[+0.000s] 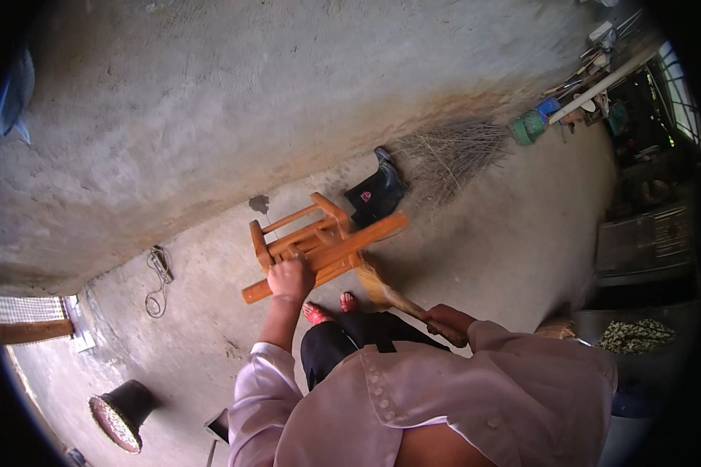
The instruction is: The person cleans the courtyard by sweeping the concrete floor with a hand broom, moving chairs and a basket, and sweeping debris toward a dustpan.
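My left hand (290, 277) grips a small orange-brown wooden chair (359, 242) by a rail, and the chair is tilted in front of me. In my right hand (447, 322) is the handle of a straw broom (402, 302). The broom's head slants down towards the chair, its far end partly hidden behind the wood. Just beyond the chair, a pair of black rubber boots (380, 192) lies on the concrete floor (502, 245). My feet in red sandals (315, 313) are below the chair.
A bundle of dry twigs (461, 154) lies along the wall beside a green container (528, 127). Left, a power strip (161, 265) with its cord rests on the floor. A black bucket (133, 398) and a dustpan (217, 426) stand lower left. Dark furniture (637, 245) lines the right.
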### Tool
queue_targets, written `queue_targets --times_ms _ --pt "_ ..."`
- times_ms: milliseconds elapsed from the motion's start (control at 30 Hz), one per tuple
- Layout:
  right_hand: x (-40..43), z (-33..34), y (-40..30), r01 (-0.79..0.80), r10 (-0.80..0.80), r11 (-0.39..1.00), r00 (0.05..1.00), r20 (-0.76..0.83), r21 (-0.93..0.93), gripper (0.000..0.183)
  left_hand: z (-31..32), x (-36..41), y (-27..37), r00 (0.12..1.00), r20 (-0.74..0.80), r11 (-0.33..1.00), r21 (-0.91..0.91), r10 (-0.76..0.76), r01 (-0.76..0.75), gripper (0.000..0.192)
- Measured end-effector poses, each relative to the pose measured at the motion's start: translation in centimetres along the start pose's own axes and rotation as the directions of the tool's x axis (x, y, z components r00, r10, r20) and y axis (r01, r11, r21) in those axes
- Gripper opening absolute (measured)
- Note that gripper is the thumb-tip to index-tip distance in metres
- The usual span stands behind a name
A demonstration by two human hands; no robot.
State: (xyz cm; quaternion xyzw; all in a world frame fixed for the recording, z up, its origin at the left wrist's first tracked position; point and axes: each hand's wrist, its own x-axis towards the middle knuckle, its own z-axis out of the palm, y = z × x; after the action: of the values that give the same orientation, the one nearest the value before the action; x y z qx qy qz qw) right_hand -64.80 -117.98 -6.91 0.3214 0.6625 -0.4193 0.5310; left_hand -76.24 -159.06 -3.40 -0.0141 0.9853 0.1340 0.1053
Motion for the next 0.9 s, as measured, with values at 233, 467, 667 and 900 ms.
queue_targets --times_ms 233,467,667,900 --pt "1.1 -2.3 -0.2 0.005 -0.002 0.996 1.000 0.031 -0.094 0.028 -3.6 9.3 -6.2 0.983 0.062 0.985 0.006 -0.172 0.172 0.038" --pt "0.3 -4.6 -3.0 -0.047 0.047 0.999 0.995 0.086 -0.003 0.025 -3.3 15.9 -14.2 0.961 0.096 0.965 0.056 -0.259 0.255 0.044" --pt "0.5 -6.4 -4.3 -0.090 0.083 0.995 0.985 0.148 0.037 0.024 -0.6 18.6 -15.4 0.847 -0.369 0.919 -0.052 -0.382 0.391 0.044" --pt "-2.0 -6.3 -5.2 0.310 -0.335 0.941 0.907 0.256 0.136 0.034 -0.8 18.3 -17.2 0.817 -0.459 0.936 -0.206 -0.350 0.285 0.036"
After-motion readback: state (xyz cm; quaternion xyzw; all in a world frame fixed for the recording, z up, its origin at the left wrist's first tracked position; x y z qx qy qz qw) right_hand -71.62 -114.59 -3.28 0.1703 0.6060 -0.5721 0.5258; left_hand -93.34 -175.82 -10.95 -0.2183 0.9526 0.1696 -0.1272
